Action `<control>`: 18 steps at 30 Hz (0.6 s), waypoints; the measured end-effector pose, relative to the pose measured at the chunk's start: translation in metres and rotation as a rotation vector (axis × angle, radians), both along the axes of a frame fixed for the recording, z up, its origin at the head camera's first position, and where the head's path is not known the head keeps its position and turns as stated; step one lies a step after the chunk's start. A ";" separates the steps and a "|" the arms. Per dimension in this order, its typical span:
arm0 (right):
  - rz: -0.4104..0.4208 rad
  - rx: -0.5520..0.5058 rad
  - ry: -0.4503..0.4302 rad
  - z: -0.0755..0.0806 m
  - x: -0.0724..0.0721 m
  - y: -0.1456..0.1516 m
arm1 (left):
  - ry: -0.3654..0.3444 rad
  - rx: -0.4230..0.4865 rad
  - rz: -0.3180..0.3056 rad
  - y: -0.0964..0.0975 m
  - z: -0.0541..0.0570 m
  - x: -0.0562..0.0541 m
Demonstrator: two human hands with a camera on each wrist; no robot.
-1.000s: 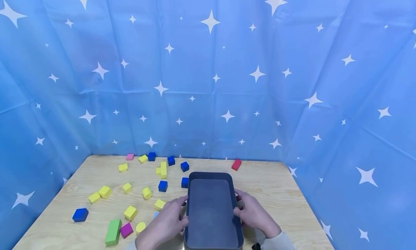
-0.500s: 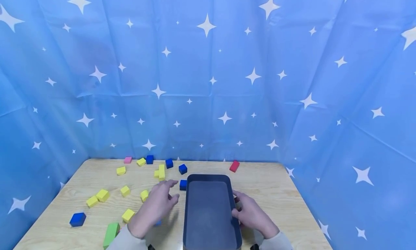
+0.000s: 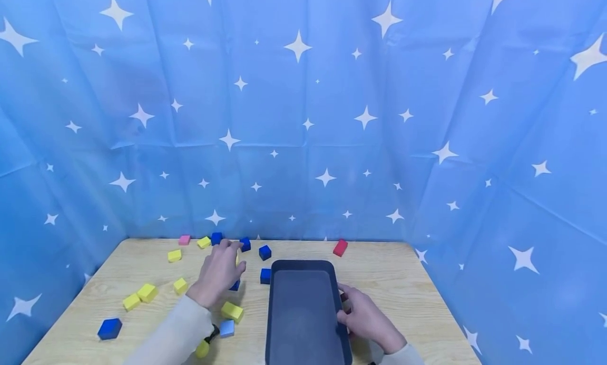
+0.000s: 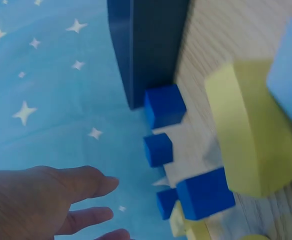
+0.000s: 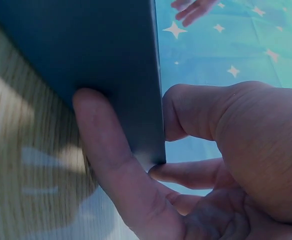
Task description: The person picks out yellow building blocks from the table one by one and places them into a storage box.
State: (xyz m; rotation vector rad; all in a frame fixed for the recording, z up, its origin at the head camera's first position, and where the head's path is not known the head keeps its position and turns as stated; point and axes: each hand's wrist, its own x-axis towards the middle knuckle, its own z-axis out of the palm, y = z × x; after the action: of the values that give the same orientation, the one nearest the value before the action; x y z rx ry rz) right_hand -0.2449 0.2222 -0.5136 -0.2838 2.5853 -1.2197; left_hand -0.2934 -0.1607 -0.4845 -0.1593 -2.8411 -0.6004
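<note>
The dark tray (image 3: 303, 320) stands open side up at the near middle of the desk (image 3: 393, 280), its long sides running away from the person; whether its base sits flat cannot be told. At its 3 o'clock side the right hand (image 3: 366, 315) grips it, thumb at the rim and fingers bent against the outer wall. A light, even hold there should stop the tray from sliding without tipping it.

Just beside the tray, between its 10 and 11 o'clock, is a blue cube (image 3: 265, 276); the views do not settle whether they touch, so shifting the tray that way would likely push it.

The left hand (image 3: 218, 274) is above the blocks at the tray's 10 o'clock, fingers spread, thumb apart, nothing seen between them. Beyond the fingers, at that hand's 12 o'clock, is a second blue cube (image 3: 216, 237), with a third blue cube (image 3: 245, 244) between 1 and 2. For a clean pick here, come straight down and pinch one block by opposite faces, so its neighbours are not knocked.

The pale sleeve (image 3: 173, 331) passes close to a yellow round block (image 3: 202, 349); a raised forearm would probably spare it. Farther round, a light-blue block (image 3: 227, 328) lies at the tray's 9 o'clock and a red block (image 3: 340, 247) at 1.
</note>
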 end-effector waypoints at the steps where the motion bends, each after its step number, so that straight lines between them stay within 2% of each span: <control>1: 0.002 -0.002 0.001 0.000 0.000 0.000 | -0.006 -0.012 0.002 -0.002 -0.002 -0.004; 8: 0.015 -0.008 -0.001 -0.003 0.000 0.002 | -0.124 -0.013 0.021 -0.008 -0.010 -0.025; 18: 0.022 -0.013 0.008 -0.002 0.000 0.003 | -0.207 -0.007 0.017 -0.010 -0.019 -0.040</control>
State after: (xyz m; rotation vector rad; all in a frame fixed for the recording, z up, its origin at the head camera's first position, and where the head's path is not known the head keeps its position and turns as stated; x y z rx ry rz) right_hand -0.2451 0.2253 -0.5160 -0.3189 2.5749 -1.2310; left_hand -0.3331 -0.1703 -0.5032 -0.0785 -3.0404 -0.6376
